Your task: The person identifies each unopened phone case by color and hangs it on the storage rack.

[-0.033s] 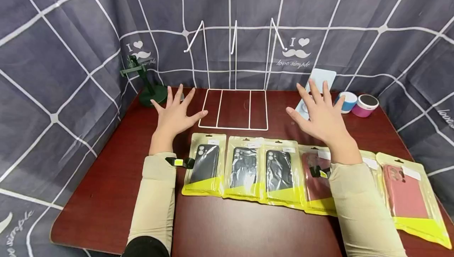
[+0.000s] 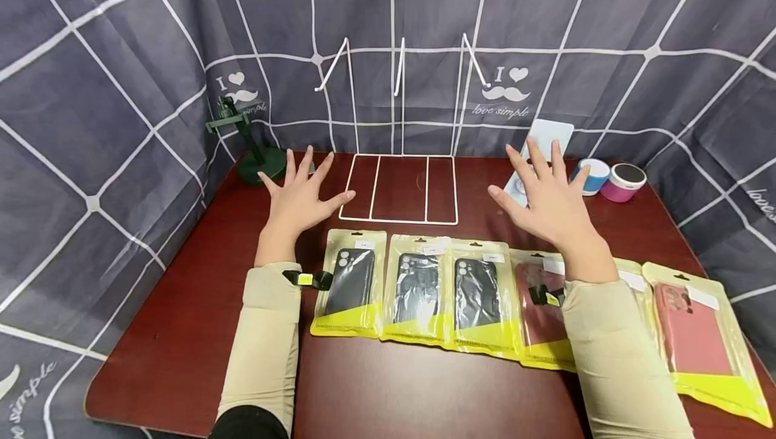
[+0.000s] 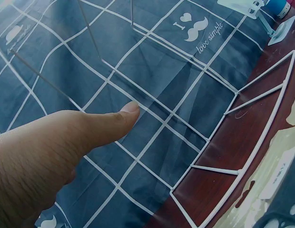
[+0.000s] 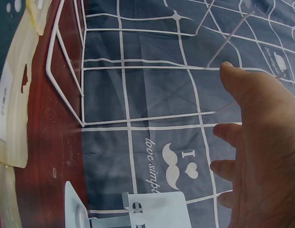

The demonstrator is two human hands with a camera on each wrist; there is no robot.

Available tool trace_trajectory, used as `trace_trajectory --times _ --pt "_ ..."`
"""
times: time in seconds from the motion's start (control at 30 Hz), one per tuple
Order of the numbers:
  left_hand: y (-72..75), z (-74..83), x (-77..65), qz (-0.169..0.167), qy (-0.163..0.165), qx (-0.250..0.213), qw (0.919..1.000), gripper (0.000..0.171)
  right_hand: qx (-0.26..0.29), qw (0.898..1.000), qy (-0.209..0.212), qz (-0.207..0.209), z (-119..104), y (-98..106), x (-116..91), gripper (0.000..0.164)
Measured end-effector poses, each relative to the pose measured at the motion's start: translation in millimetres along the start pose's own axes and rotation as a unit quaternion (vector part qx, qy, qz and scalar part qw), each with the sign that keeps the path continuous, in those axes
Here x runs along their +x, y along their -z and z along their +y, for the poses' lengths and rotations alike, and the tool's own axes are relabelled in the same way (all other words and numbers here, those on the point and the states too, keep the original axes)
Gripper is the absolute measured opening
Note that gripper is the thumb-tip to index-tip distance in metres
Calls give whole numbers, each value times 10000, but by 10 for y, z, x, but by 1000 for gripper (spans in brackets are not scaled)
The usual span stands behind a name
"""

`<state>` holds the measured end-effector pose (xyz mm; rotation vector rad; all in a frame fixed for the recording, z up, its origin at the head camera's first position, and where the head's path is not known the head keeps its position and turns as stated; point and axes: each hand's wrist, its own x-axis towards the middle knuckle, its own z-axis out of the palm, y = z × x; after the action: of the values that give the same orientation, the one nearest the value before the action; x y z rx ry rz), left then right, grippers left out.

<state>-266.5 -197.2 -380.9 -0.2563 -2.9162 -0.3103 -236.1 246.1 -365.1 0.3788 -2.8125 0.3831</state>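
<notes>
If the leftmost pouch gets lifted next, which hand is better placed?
Left, probably: the left hand, empty with fingers spread, is close to the leftmost pouch. The right hand, also empty, is farther off, right of the white rack.

We see the head view brightly and evenly lit, with a pale sheen on the bench (image 2: 442, 392) and crinkled glare across the plastic pouches (image 2: 417, 291). Our wrist views look dimmer and bluer — the right hand (image 4: 266, 147) sits in shadow — and the lens bows the white rack (image 3: 240, 172) in the left one.
</notes>
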Motion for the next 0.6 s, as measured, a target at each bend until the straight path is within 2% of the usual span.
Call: trace_trajectory --times 0.17,0.23,0.3,0.37,0.47,0.53,0.6 --pt "14 -38 31 -225 31 -210 9995 97 -123 9999 21 -66 -38 16 28 84" --pt "-31 -94 60 -364 18 -542 9979 94 -10 9998 205 -78 -94 10 45 83" --pt "-134 -166 101 -551 -34 -1123 9921 85 294 9977 591 -134 -191 -20 66 78" --pt "-308 -253 141 -773 -95 -1709 9822 75 779 9900 1149 -252 -354 -104 98 68" --pt "-611 -367 165 -1092 -200 -2347 9657 64 1454 9685 1866 -781 -749 -296 166 51" --pt "-772 -405 160 -1124 -246 -2540 9603 61 1674 9550 2135 -1196 -1062 -468 240 44" --pt "-884 -412 134 -1041 -255 -2645 9584 60 1615 9484 2169 -1654 -1362 -643 329 42"
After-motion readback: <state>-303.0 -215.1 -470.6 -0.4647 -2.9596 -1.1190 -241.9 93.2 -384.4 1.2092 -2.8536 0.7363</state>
